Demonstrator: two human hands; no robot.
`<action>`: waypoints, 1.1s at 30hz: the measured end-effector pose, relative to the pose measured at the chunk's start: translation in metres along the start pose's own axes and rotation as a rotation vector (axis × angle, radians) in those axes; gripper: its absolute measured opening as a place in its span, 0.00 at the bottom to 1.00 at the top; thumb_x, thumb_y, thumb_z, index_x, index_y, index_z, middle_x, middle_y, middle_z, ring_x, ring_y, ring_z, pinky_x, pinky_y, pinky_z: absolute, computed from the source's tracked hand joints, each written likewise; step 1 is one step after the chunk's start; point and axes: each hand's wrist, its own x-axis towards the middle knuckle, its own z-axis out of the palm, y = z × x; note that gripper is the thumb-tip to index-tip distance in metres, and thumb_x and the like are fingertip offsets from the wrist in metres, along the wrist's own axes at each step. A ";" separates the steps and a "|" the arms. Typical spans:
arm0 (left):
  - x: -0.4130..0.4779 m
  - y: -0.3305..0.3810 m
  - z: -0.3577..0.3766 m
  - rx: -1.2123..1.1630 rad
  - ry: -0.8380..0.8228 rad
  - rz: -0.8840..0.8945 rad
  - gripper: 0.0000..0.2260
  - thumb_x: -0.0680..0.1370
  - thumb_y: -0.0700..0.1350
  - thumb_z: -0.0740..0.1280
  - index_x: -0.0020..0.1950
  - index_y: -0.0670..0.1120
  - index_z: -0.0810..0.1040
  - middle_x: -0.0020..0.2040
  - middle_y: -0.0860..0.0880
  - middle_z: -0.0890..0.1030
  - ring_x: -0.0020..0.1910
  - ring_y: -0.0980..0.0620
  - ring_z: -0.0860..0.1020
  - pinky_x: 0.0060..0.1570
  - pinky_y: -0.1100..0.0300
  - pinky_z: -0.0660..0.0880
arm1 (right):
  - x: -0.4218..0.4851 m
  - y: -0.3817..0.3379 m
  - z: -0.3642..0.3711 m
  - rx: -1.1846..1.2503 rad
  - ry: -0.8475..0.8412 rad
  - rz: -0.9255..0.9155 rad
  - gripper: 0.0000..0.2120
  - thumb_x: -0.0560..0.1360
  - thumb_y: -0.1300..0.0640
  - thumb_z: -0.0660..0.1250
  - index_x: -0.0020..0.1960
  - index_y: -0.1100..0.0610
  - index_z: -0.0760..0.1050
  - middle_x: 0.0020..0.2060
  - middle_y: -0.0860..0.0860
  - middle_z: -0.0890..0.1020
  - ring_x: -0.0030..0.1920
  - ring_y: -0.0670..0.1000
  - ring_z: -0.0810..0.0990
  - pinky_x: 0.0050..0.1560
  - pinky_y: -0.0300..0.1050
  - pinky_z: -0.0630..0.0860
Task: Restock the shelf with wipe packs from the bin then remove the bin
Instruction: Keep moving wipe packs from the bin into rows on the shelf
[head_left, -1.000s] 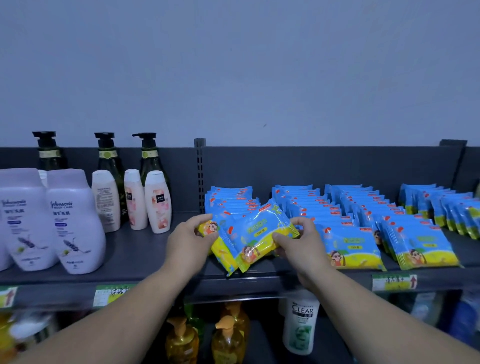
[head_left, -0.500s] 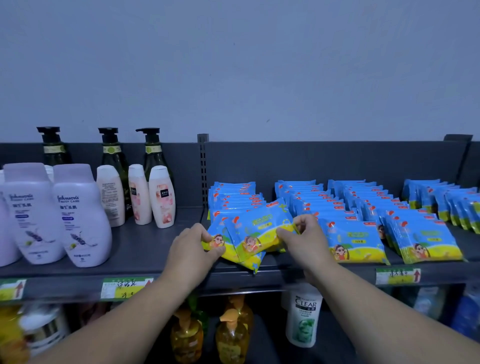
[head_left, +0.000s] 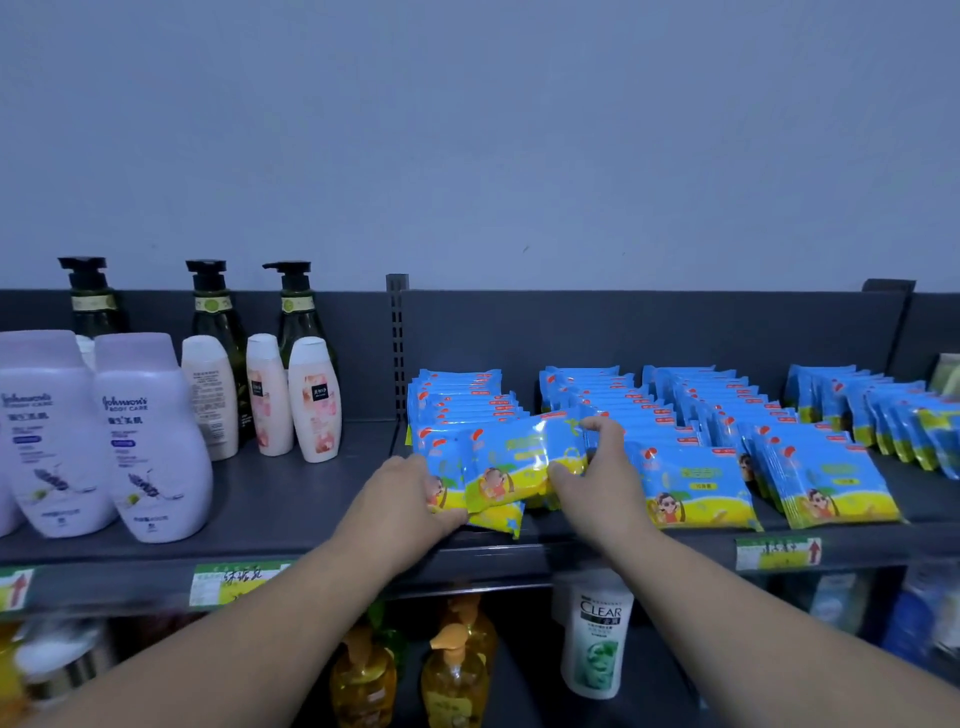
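shelf (head_left: 291, 514) crowded, rows (head_left: 696, 415) fill far right side. packs (head_left: 519, 462) tilted at near edge, front of left row. left hand (head_left: 400, 499) grips left end, right hand (head_left: 597, 478) pinches right end. risk: bottom pack (head_left: 498, 517) overhangs lip, likely slides off on release. bin out of view

Bottles (head_left: 156, 436) left on shelf (head_left: 291, 499); wipe packs (head_left: 696, 415) right.

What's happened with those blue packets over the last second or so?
The left hand and right hand pushed the wipe packs forward and down onto the shelf, against the front of the leftmost row; earlier they were fanned out at the shelf's edge. Both hands still grip them, and nothing was let go. The bottles and other rows stayed put.
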 end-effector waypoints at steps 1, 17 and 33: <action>-0.001 0.004 0.003 0.008 0.013 -0.004 0.16 0.71 0.57 0.71 0.42 0.49 0.67 0.47 0.50 0.71 0.46 0.50 0.73 0.42 0.59 0.70 | 0.000 0.001 -0.001 -0.005 0.034 -0.016 0.22 0.76 0.59 0.66 0.66 0.50 0.61 0.45 0.49 0.71 0.39 0.52 0.73 0.38 0.43 0.66; -0.005 0.006 0.016 -0.161 0.095 0.147 0.30 0.75 0.54 0.69 0.73 0.52 0.60 0.72 0.54 0.60 0.67 0.57 0.65 0.58 0.67 0.64 | -0.006 -0.005 -0.001 -0.215 -0.222 -0.099 0.45 0.68 0.52 0.77 0.76 0.47 0.53 0.63 0.47 0.74 0.58 0.48 0.74 0.55 0.39 0.71; 0.007 0.013 0.020 -0.233 0.133 0.032 0.31 0.76 0.52 0.69 0.74 0.49 0.60 0.73 0.53 0.60 0.67 0.59 0.64 0.56 0.71 0.57 | 0.024 0.005 -0.008 -0.159 -0.317 -0.172 0.22 0.69 0.50 0.76 0.58 0.48 0.69 0.61 0.45 0.72 0.53 0.44 0.74 0.47 0.35 0.70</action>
